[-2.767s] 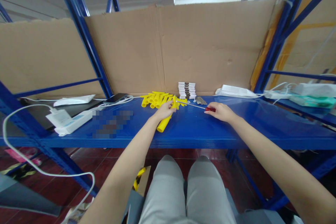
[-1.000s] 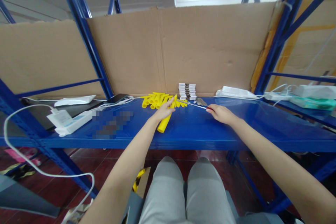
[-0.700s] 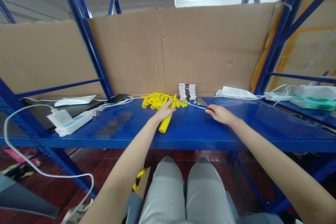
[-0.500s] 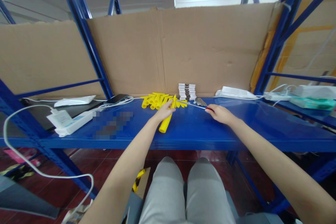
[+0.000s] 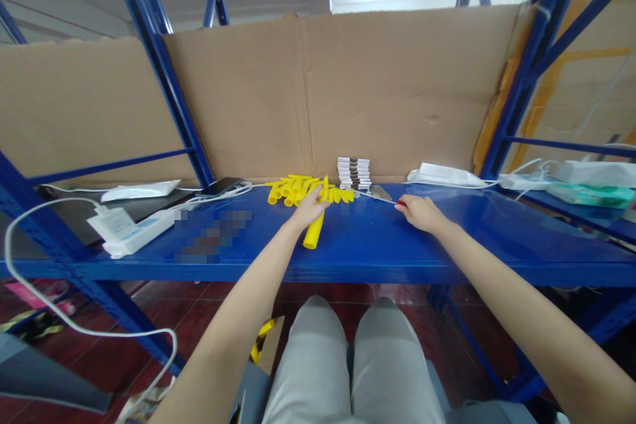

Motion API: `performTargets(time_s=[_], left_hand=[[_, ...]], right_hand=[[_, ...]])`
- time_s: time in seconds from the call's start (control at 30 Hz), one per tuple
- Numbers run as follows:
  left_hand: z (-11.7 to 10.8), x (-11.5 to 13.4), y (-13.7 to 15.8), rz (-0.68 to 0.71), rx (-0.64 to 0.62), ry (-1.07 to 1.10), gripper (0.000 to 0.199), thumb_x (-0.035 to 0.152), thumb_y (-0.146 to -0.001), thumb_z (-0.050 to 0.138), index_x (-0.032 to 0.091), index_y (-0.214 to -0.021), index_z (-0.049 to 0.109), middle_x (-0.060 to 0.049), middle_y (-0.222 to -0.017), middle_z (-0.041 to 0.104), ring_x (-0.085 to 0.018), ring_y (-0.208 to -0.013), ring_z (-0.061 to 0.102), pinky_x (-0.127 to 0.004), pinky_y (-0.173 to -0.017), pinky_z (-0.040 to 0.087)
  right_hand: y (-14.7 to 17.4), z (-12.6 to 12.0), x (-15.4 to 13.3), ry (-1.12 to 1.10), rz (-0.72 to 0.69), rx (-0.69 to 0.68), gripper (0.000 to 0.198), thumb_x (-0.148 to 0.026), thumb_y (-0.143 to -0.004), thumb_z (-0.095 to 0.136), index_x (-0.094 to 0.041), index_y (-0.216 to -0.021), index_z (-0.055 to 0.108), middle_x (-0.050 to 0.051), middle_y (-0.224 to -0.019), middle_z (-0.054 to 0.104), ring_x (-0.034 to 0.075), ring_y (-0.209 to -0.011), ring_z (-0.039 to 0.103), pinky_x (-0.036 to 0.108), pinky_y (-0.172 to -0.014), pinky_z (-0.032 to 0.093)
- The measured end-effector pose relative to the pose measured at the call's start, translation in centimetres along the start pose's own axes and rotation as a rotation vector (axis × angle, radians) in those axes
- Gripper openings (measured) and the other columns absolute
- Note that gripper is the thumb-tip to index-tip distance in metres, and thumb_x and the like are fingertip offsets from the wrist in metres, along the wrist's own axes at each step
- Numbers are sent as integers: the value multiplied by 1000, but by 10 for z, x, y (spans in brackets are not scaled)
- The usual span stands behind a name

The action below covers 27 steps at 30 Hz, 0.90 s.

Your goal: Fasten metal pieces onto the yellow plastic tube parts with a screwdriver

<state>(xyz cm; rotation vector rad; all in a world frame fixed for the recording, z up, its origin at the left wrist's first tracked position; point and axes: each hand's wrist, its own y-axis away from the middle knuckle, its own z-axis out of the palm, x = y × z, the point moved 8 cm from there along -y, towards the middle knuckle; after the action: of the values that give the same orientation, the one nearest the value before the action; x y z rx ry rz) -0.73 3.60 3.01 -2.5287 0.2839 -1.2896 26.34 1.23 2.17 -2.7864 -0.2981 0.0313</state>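
Note:
My left hand (image 5: 309, 208) is closed around a long yellow tube (image 5: 313, 232), whose wide open end points toward me and whose narrow end sticks up past my fingers. In my right hand (image 5: 420, 211) is a red-handled tool with a thin metal shaft (image 5: 381, 199), gripped by the handle. The shaft points left toward the tube, its tip apart from it. Beside and behind my left hand lies a pile of yellow tubes (image 5: 288, 193). Several small yellow pieces (image 5: 342, 195) lie just right of the held tube.
A stack of white bundles with dark bands (image 5: 354, 173) stands against the cardboard wall (image 5: 377, 93). Near it lies a small grey-brown piece (image 5: 381, 192). White power strips (image 5: 144, 235) and cables lie left; a white packet (image 5: 444, 175) lies right. Blue posts (image 5: 173, 93) frame the shelf (image 5: 377, 245).
My right hand has drawn slightly right, and the tool's shaft has moved away from the yellow tube. The tube has become more upright in my left hand.

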Motion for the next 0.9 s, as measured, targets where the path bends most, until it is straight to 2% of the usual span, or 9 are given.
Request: performTargets(time_s=[0.2, 0.33, 0.63, 0.73, 0.9], left_hand=[[-1, 5, 5, -6, 20, 22, 70, 17, -76, 61, 13, -144, 44, -11, -147, 47, -28, -134, 45, -37, -115, 30], [1, 2, 3, 5, 1, 52, 70, 18, -75, 62, 17, -143, 46, -10, -146, 49, -28, -134, 46, -39, -114, 32], [1, 8, 7, 14, -1, 31, 71, 16, -74, 60, 15, -144, 45, -12, -146, 48, -28, -129, 50, -41, -115, 30], [2, 11, 8, 34, -12, 8, 72, 15, -74, 60, 15, -144, 44, -11, -146, 48, -28, -130, 49, -41, -114, 31], [5, 8, 7, 26, -24, -17, 72, 17, -75, 61, 14, -145, 44, -12, -136, 56, -28, -126, 51, -40, -112, 35]], right_hand=[[-2, 14, 7, 76, 44, -101, 30, -27, -99, 35, -15, -111, 59, 18, -119, 64, 30, -115, 55, 43, -90, 39], [-5, 20, 10, 79, 31, -99, 31, -29, -99, 34, -16, -109, 60, 17, -118, 63, 29, -114, 53, 43, -89, 39], [-10, 24, 13, 12, 51, -102, 30, -29, -97, 38, -18, -113, 61, 16, -122, 60, 30, -117, 52, 45, -91, 40], [-16, 22, 6, 28, 17, -112, 31, -28, -97, 39, -17, -115, 62, 17, -122, 60, 30, -117, 52, 45, -91, 41], [-39, 18, -13, 147, -104, -159, 32, -29, -95, 44, -16, -114, 66, 18, -118, 63, 30, -114, 55, 41, -88, 43]])
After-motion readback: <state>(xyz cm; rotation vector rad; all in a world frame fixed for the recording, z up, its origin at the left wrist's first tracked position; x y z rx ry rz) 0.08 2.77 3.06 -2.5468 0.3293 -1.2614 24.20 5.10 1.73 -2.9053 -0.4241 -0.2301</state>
